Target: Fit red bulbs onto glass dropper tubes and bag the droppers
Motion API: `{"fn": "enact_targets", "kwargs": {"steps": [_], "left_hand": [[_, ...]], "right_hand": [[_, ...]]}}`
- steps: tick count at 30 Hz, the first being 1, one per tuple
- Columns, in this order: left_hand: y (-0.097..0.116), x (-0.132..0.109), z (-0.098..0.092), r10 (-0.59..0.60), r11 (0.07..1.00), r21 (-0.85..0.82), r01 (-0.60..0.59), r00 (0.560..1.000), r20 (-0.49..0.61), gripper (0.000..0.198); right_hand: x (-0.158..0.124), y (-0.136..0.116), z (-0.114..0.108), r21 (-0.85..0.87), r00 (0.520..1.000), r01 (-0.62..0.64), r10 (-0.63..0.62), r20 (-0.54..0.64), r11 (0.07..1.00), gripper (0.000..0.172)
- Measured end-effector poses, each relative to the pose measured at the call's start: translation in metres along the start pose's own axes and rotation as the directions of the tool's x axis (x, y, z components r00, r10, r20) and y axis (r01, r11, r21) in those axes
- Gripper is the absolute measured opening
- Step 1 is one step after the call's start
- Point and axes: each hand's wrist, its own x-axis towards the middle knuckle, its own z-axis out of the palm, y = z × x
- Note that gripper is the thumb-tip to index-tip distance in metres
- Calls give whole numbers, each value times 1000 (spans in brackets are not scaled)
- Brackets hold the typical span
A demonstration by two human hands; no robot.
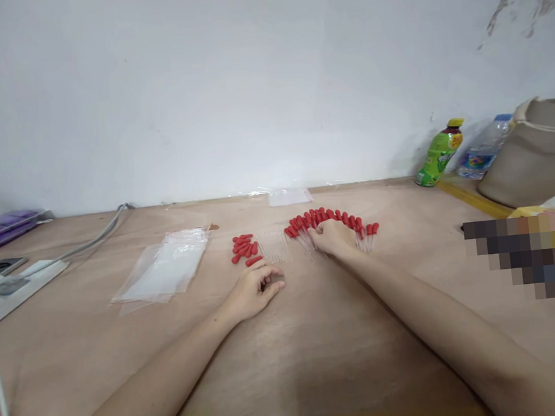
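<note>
My left hand (260, 289) rests low over the table with its fingers loosely curled. A gap shows between thumb and forefinger, and nothing is visible in it. Just beyond it lie several loose red rubber bulbs (243, 247) and, beside them, a row of clear glass pipette tubes (272, 246). My right hand (333, 235) reaches into a curved row of droppers with red bulbs (330, 214) and glass stems. Its fingers are bent down and closed among the stems; whatever they hold is hidden beneath the hand.
Clear plastic bags (165, 268) lie on the left, near a white power strip (25, 291) with a grey cable. Purple packs (2, 228) sit at the far left. A green bottle (442, 155), a water bottle (485, 149) and a beige bin (532, 154) stand back right.
</note>
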Motion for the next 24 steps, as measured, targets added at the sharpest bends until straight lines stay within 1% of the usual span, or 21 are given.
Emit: {"fn": "enact_targets", "kwargs": {"steps": [4,6,7,9,11,13,15,19,22,24], "left_hand": [[1,0,0,6,1000,24,-6,1000,2,15],[0,0,1,8,998,66,-5,999,-38,14],[-1,0,0,0,995,100,8,997,-80,13],[-5,1,-1,-40,982,171,75,980,-197,12],[-11,1,-4,-82,961,227,159,946,-313,11],[-18,1,-8,-110,938,267,221,920,-375,12],[-24,2,-11,-125,922,295,251,914,-387,15],[-33,3,-12,-163,922,280,266,925,-343,15],[-35,4,-12,-176,927,263,269,928,-328,12],[-35,5,-13,-181,927,257,273,927,-330,10]], "right_hand": [[-6,-4,0,-32,995,82,-83,-50,996,38],[-12,-11,1,-22,989,140,-141,-53,990,37],[-16,-15,2,-21,985,169,-169,-42,985,35],[-22,-25,5,-41,978,207,-207,5,977,32],[-26,-36,9,-84,975,220,-215,63,972,29],[-26,-45,12,-125,973,216,-202,113,968,28],[-25,-53,15,-144,971,208,-187,147,967,27],[-21,-64,17,-137,970,194,-169,176,972,24],[-21,-65,17,-118,970,184,-160,182,976,25],[-22,-61,14,-99,973,179,-160,168,979,29]]}}
